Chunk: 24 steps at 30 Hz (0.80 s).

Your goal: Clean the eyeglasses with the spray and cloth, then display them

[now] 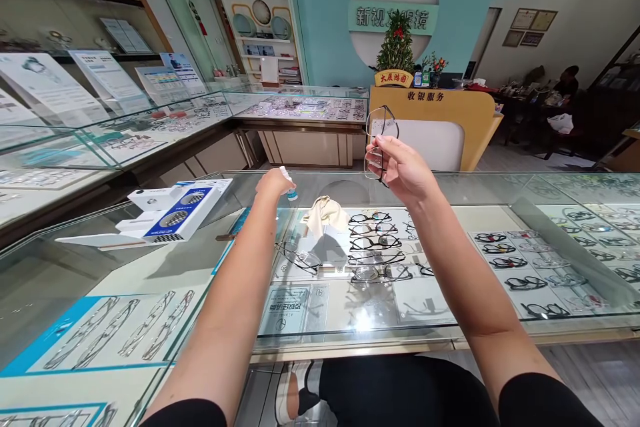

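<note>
My left hand is closed around a small spray bottle with a white top and a blue-and-white label, above the far edge of the glass counter. Most of the bottle is hidden by the fingers. Raised to the right, my right hand pinches a pair of eyeglasses with thin dark rims, turned on end with the lenses one above the other. A crumpled cream cloth lies on the counter between my hands. Near my left forearm sits another pair of eyeglasses.
Several eyeglasses form a column in the middle of the counter; more frames are to the right. An open white-and-blue box stands at left. Beyond are another display case and a yellow cashier desk. A person is far back right.
</note>
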Each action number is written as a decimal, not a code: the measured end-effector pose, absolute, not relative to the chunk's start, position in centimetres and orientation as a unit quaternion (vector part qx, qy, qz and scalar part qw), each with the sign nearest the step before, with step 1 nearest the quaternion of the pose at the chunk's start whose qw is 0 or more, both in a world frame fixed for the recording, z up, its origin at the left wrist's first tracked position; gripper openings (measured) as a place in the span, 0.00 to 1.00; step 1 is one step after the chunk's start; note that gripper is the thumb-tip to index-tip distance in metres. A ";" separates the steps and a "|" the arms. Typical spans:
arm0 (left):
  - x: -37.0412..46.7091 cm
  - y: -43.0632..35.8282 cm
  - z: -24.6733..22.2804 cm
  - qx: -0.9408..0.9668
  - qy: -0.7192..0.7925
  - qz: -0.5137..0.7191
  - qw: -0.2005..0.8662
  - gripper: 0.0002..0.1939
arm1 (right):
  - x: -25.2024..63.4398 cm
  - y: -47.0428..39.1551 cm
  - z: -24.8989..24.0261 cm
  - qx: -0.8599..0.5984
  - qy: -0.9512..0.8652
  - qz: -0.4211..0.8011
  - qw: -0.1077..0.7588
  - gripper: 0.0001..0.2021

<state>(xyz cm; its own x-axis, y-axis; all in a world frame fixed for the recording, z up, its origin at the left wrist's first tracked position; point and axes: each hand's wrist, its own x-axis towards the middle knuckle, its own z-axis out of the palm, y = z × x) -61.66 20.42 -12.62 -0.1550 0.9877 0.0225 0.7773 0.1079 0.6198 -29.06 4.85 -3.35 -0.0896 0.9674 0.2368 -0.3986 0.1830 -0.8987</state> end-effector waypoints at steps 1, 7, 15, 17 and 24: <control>-61.7 20.5 -12.6 0.600 0.741 0.237 0.188 0.32 | -29.1 4.9 -3.3 -0.296 -0.474 0.567 0.606 0.24; -60.9 20.4 -12.4 0.545 0.818 0.133 0.131 0.32 | -29.0 4.6 -3.1 -0.292 -0.466 0.575 0.605 0.23; -60.2 20.1 -12.1 0.547 0.824 0.088 0.115 0.34 | -29.0 4.5 -3.0 -0.289 -0.471 0.568 0.610 0.20; -60.1 20.1 -11.9 0.552 0.822 0.082 0.116 0.32 | -29.0 4.5 -3.0 -0.284 -0.472 0.567 0.612 0.21; -59.3 18.9 -10.7 0.554 0.821 0.104 0.095 0.50 | -29.0 4.4 -3.0 -0.286 -0.471 0.563 0.616 0.22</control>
